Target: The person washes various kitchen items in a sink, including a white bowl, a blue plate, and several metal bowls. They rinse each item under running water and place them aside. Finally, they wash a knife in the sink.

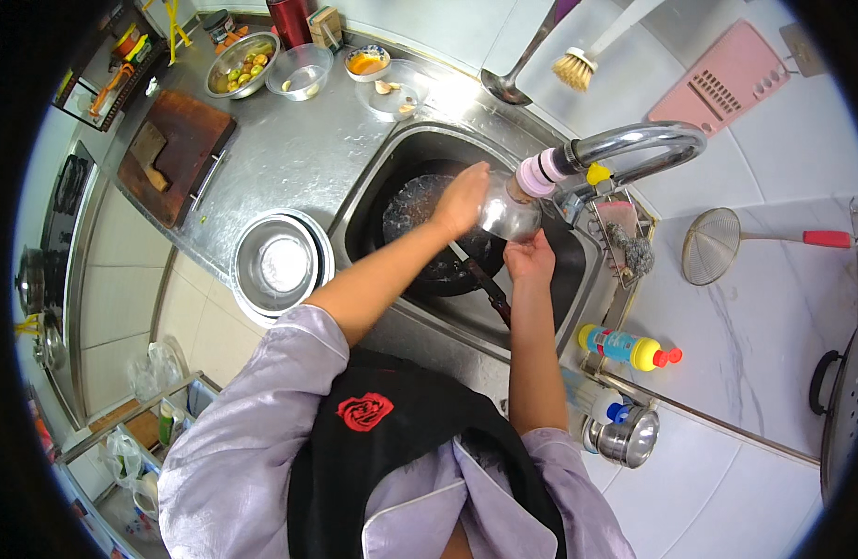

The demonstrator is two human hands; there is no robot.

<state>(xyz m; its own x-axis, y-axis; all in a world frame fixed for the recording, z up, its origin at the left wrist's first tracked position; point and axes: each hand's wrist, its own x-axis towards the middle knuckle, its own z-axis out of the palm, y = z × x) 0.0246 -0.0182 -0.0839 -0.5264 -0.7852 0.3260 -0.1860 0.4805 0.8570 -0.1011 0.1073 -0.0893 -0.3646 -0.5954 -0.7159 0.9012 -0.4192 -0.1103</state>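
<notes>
Both my hands hold a clear glass bowl (504,216), tilted under the pink spout of the faucet (536,173). My left hand (464,202) grips its left side, the fingers partly hidden behind it. My right hand (531,258) holds its lower right edge. Below, in the stainless steel sink (569,293), sits a dark wok (422,279) with water in it; its dark handle (490,288) points towards my right forearm.
Nested metal bowls (279,262) stand left of the sink. A cleaver (148,155) lies on a wooden cutting board (191,126). Bowls with food, among them a glass bowl with garlic (393,105), line the back. A yellow-capped detergent bottle (619,345) lies to the right, near a wire rack (621,237).
</notes>
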